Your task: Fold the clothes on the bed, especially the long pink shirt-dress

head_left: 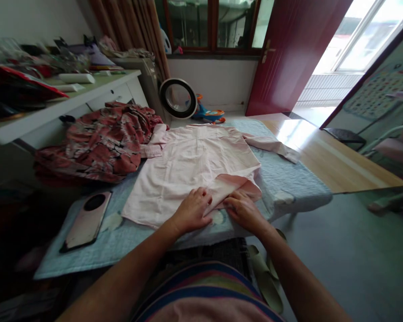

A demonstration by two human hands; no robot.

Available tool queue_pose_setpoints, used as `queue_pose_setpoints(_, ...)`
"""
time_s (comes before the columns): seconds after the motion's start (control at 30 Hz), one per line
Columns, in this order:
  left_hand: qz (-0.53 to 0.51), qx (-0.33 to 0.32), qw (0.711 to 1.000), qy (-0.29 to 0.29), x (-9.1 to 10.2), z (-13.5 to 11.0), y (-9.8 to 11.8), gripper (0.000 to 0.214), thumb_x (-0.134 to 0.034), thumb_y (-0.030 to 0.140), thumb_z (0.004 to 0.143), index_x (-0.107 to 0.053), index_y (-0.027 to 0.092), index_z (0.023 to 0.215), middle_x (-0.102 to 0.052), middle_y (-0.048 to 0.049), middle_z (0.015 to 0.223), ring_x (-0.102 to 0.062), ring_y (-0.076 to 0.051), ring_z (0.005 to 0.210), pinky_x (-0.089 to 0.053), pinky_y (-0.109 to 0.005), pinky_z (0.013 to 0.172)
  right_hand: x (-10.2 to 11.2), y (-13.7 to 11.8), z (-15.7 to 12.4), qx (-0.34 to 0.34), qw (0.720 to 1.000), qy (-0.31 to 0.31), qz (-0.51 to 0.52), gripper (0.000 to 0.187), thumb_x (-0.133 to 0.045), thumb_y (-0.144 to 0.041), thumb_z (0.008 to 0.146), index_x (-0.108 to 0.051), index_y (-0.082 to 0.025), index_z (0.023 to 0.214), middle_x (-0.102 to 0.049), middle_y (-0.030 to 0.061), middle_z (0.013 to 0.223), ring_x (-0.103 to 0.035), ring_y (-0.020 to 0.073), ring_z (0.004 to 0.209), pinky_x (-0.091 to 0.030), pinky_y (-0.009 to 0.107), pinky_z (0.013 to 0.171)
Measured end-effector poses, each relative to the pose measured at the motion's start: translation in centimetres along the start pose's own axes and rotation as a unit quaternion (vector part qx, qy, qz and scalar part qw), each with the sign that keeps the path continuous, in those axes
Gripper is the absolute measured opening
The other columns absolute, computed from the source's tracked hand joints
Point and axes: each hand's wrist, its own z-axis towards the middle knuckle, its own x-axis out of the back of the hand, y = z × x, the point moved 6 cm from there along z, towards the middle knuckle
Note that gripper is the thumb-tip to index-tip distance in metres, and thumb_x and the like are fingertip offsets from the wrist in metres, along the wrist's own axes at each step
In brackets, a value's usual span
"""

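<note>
A pale pink long-sleeved shirt (188,165) lies spread on a light blue quilted cloth (289,188), its collar at the far end and one sleeve stretched out to the right. The right part of its near hem is turned up, and a darker pink underside shows there. My left hand (193,211) rests on the hem with its fingers curled and closed on the fabric. Just to the right, my right hand (243,209) pinches the edge of the turned-up part. The fingertips of both hands are partly hidden by the cloth.
A phone (87,219) lies at the left on the quilted cloth. Crumpled red patterned fabric (104,143) is heaped beside the shirt. A cluttered white cabinet (121,85) stands left, near a round appliance door (178,98). A wooden board (322,152) extends to the right.
</note>
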Motion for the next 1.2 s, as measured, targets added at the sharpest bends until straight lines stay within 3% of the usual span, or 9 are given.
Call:
queue_pose_setpoints(0.17, -0.054, 0.055, 0.997, 0.001, -0.8, -1.2, -2.2, 0.036, -0.053, 0.008, 0.07, -0.059, 0.022, 0.103, -0.058, -0.0054, 0.104, -0.059, -0.019, 0.089, -0.047, -0.029, 0.08, -1.2, -1.1, 1.3, 0.04, 0.999, -0.009, 0.011, 0.017, -0.056, -0.012, 0.088, -0.07, -0.02, 0.093, -0.062, 0.0063, 0.096, -0.055, 0.0197, 0.093, -0.043, 0.032, 0.085)
queue_pose_setpoints(0.3, -0.069, 0.061, 0.99, 0.103, 1.7, -0.1, -3.9, 0.031, -0.046, 0.001, 0.072, -0.06, 0.021, 0.091, -0.06, -0.0035, 0.092, -0.058, -0.018, 0.089, -0.047, -0.029, 0.081, -1.0, -1.2, 1.7, 0.023, 0.999, 0.007, 0.031, 0.018, -0.05, -0.011, 0.091, -0.066, -0.019, 0.085, -0.061, 0.0052, 0.089, -0.054, 0.0189, 0.088, -0.042, 0.03, 0.08)
queue_pose_setpoints(0.5, 0.106, 0.119, 0.963, 0.219, 5.5, 1.5, -5.9, 0.018, -0.046, 0.01, 0.086, -0.061, 0.019, 0.088, -0.057, -0.0104, 0.098, -0.053, -0.026, 0.097, -0.044, -0.038, 0.086, -1.4, -2.0, 1.3, 0.022, 1.0, -0.001, 0.017, 0.015, -0.051, -0.013, 0.089, -0.065, -0.019, 0.089, -0.058, 0.0059, 0.091, -0.051, 0.0202, 0.089, -0.042, 0.032, 0.081)
queue_pose_setpoints(0.63, 0.065, 0.067, 0.987, 0.128, 3.2, 0.6, -4.2, 0.018, -0.047, 0.011, 0.087, -0.061, 0.02, 0.09, -0.059, -0.007, 0.093, -0.056, -0.022, 0.09, -0.044, -0.033, 0.08, -2.2, -2.1, 1.6, 0.023, 1.0, 0.007, -0.002, 0.016, -0.053, -0.018, 0.092, -0.066, -0.02, 0.083, -0.058, 0.0065, 0.089, -0.051, 0.0209, 0.089, -0.041, 0.033, 0.082)
queue_pose_setpoints(0.7, -0.003, -0.004, 0.999, 0.051, 1.3, -0.6, -2.4, 0.009, -0.056, 0.02, 0.086, -0.062, 0.021, 0.093, -0.061, -0.0048, 0.094, -0.057, -0.02, 0.089, -0.045, -0.03, 0.079, -2.2, -2.1, 1.8, 0.025, 1.0, 0.012, 0.005, 0.019, -0.05, -0.017, 0.093, -0.064, -0.02, 0.081, -0.058, 0.0062, 0.087, -0.051, 0.0207, 0.088, -0.041, 0.033, 0.082)
queue_pose_setpoints(0.8, -0.034, -0.041, 0.998, -0.019, -0.8, -2.4, -0.9, 0.027, -0.072, 0.038, 0.076, -0.063, 0.021, 0.095, -0.061, -0.0055, 0.098, -0.057, -0.023, 0.093, -0.045, -0.031, 0.08, -1.5, -2.4, 1.8, 0.03, 0.999, 0.012, 0.036, 0.019, -0.048, -0.014, 0.093, -0.061, -0.02, 0.081, -0.057, 0.0051, 0.086, -0.051, 0.0197, 0.088, -0.04, 0.032, 0.081)
queue_pose_setpoints(0.9, -0.017, -0.03, 0.999, -0.02, -1.5, -3.1, -0.8, 0.032, -0.074, 0.038, 0.074, -0.063, 0.021, 0.099, -0.06, -0.0065, 0.102, -0.057, -0.025, 0.096, -0.045, -0.033, 0.083, -0.5, -3.1, 1.3, 0.043, 0.996, -0.008, 0.072, 0.014, -0.05, -0.01, 0.089, -0.057, -0.019, 0.081, -0.057, 0.0042, 0.087, -0.05, 0.0188, 0.087, -0.039, 0.031, 0.08)
queue_pose_setpoints(1.03, -0.011, -0.026, 1.0, -0.01, -1.5, -3.2, -1.0, 0.011, -0.058, 0.024, 0.085, -0.063, 0.02, 0.094, -0.061, -0.0055, 0.099, -0.057, -0.021, 0.094, -0.045, -0.031, 0.083, -0.4, -3.9, 0.6, 0.049, 0.994, -0.052, 0.086, 0.015, -0.052, -0.004, 0.079, -0.054, -0.019, 0.077, -0.056, 0.0034, 0.085, -0.05, 0.0182, 0.084, -0.04, 0.03, 0.079)
queue_pose_setpoints(1.2, -0.019, -0.034, 0.999, -0.001, -1.4, -3.4, -0.9, 0.025, -0.068, 0.037, 0.08, -0.063, 0.021, 0.099, -0.061, -0.0054, 0.103, -0.056, -0.022, 0.095, -0.046, -0.032, 0.083, -1.0, -4.1, 0.1, 0.037, 0.997, -0.036, 0.061, 0.019, -0.058, -0.007, 0.075, -0.056, -0.02, 0.088, -0.055, 0.0042, 0.09, -0.051, 0.0208, 0.089, -0.041, 0.032, 0.081)
